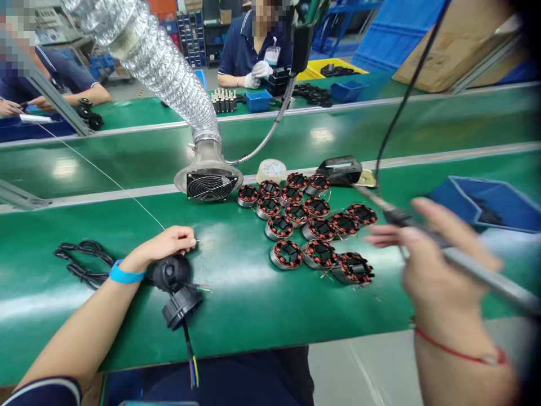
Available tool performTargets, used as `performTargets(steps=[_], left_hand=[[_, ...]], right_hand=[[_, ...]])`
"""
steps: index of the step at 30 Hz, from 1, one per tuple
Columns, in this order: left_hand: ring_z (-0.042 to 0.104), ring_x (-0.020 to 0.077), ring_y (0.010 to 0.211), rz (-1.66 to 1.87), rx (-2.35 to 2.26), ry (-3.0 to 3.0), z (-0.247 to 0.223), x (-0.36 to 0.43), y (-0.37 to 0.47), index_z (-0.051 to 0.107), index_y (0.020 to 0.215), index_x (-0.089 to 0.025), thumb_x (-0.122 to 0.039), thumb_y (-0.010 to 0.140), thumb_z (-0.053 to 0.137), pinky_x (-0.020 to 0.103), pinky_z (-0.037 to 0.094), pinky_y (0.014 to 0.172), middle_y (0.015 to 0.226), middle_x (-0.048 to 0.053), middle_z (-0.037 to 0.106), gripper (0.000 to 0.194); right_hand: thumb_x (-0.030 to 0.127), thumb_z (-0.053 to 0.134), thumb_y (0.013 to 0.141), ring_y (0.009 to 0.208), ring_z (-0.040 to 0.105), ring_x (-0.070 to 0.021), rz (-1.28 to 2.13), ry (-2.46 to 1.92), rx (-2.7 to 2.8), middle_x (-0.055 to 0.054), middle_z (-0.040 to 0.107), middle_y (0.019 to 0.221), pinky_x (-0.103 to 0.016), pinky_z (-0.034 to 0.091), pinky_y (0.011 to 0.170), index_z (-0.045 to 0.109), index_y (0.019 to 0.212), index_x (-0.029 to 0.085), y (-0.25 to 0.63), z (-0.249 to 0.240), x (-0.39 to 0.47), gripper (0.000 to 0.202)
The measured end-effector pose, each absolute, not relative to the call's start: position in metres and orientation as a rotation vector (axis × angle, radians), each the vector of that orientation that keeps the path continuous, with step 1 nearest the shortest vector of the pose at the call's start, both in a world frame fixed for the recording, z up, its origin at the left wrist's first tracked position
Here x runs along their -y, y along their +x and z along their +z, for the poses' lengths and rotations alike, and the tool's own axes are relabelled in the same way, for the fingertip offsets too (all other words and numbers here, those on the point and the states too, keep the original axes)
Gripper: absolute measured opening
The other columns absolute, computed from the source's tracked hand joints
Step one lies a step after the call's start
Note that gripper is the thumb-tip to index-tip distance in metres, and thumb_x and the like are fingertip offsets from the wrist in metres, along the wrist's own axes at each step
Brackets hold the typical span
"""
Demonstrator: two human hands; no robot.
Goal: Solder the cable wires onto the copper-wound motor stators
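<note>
My left hand (175,241), with a blue band at its wrist, is closed in a pinch. A thin solder wire (105,175) runs down to it from the upper left, and a short tip shows at the fingers. Just below the hand lie a round black housing (172,272) and a black ribbed cap (182,307) with coloured wire ends. My right hand (443,259), blurred, grips a soldering iron (460,259), its tip pointing up left towards the stand. Several motor stators (320,254) with copper windings stand in rows between my hands.
A fume extractor fan (211,185) hangs from a foil duct (169,73). Behind the stators are a round white tub (271,170) and a black iron stand (340,171). A blue bin (502,203) stands right, a coiled black cable (87,262) left. Two co-workers sit across the bench.
</note>
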State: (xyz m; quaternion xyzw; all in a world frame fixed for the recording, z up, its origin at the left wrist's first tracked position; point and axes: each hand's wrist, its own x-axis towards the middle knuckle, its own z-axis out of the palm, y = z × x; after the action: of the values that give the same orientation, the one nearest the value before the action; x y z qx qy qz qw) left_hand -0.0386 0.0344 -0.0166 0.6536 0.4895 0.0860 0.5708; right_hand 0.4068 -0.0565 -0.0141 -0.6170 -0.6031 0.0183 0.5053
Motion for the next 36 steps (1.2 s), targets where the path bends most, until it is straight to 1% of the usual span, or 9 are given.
performTargets(steps=[3,5,8,11,18,22,25,30,36], left_hand=[[0.044,0.0086,0.054,0.18,-1.072,1.498,-0.02,-0.029,-0.034,0.046,0.063,-0.016,-0.049,0.074,0.065,0.021,0.034,0.054,0.058,-0.003,0.05,0.039],[0.043,0.0079,0.053,0.178,-1.038,1.482,-0.021,-0.025,-0.035,0.045,0.063,-0.016,-0.049,0.074,0.065,0.021,0.034,0.054,0.057,-0.004,0.049,0.04],[0.044,0.0078,0.055,0.156,-0.98,1.457,-0.02,-0.018,-0.036,0.046,0.061,-0.016,-0.047,0.073,0.068,0.022,0.035,0.056,0.057,-0.004,0.049,0.04],[0.047,0.0079,0.055,0.114,-0.919,1.427,-0.02,-0.012,-0.034,0.053,0.059,-0.013,-0.04,0.07,0.074,0.021,0.037,0.056,0.056,-0.003,0.054,0.035],[0.062,0.0098,0.058,0.361,-1.118,1.12,-0.029,-0.01,-0.027,0.053,0.064,-0.013,-0.022,0.084,0.061,0.023,0.048,0.06,0.065,0.004,0.065,0.023],[0.04,0.0025,0.04,0.549,-1.246,1.066,-0.033,-0.015,-0.025,0.048,0.069,-0.015,-0.018,0.09,0.05,0.016,0.027,0.043,0.057,-0.004,0.052,0.021],[0.026,0.0023,0.039,0.622,-1.285,1.072,-0.029,-0.015,-0.018,0.048,0.074,-0.016,-0.019,0.088,0.053,0.018,0.016,0.042,0.054,-0.009,0.04,0.016],[0.037,0.0067,0.052,0.635,-1.25,1.256,-0.025,-0.012,-0.01,0.061,0.089,-0.013,-0.02,0.085,0.058,0.02,0.028,0.054,0.056,-0.008,0.044,0.009],[0.046,0.01,0.063,0.343,-1.132,1.645,-0.024,-0.015,-0.034,0.063,0.071,-0.012,-0.028,0.084,0.059,0.023,0.034,0.062,0.065,-0.002,0.055,0.021]], right_hand=[[0.032,0.055,0.095,0.069,0.07,-0.0184,0.078,-1.512,1.761,-0.005,0.074,0.086,-0.033,0.054,0.065,0.059,0.128,0.024,0.336,-0.029,0.08,0.034],[0.028,0.052,0.097,0.074,0.068,-0.0199,-0.211,-1.501,1.985,-0.007,0.074,0.084,-0.034,0.051,0.07,0.067,0.111,0.018,0.303,-0.036,0.08,0.023],[0.032,0.054,0.095,0.077,0.062,-0.0257,-0.606,-1.635,2.136,-0.008,0.068,0.073,-0.038,0.042,0.068,0.068,0.104,0.013,0.272,-0.042,0.073,0.024],[0.028,0.054,0.095,0.075,0.057,-0.0258,-0.67,-1.685,2.166,-0.007,0.064,0.069,-0.037,0.036,0.067,0.065,0.108,0.013,0.252,-0.045,0.067,0.022],[0.014,0.046,0.092,0.104,0.06,-0.0253,-0.123,-1.226,2.293,-0.007,0.07,0.099,-0.042,0.043,0.093,0.055,0.12,0.021,0.22,-0.059,0.061,0.031],[0.021,0.05,0.09,0.102,0.064,-0.0262,0.171,-1.242,2.13,-0.008,0.07,0.107,-0.043,0.05,0.089,0.053,0.118,0.023,0.221,-0.06,0.052,0.029],[0.036,0.06,0.088,0.106,0.066,-0.0295,0.406,-1.419,2.006,-0.012,0.068,0.117,-0.046,0.053,0.09,0.047,0.127,0.022,0.214,-0.056,0.046,0.044],[0.038,0.064,0.083,0.113,0.064,-0.033,0.627,-1.481,2.012,-0.015,0.065,0.122,-0.05,0.052,0.095,0.045,0.13,0.02,0.191,-0.056,0.04,0.054],[0.028,0.056,0.086,0.122,0.06,-0.0281,0.847,-1.208,2.044,-0.014,0.058,0.134,-0.049,0.051,0.101,0.034,0.14,0.024,0.19,-0.066,0.04,0.058]])
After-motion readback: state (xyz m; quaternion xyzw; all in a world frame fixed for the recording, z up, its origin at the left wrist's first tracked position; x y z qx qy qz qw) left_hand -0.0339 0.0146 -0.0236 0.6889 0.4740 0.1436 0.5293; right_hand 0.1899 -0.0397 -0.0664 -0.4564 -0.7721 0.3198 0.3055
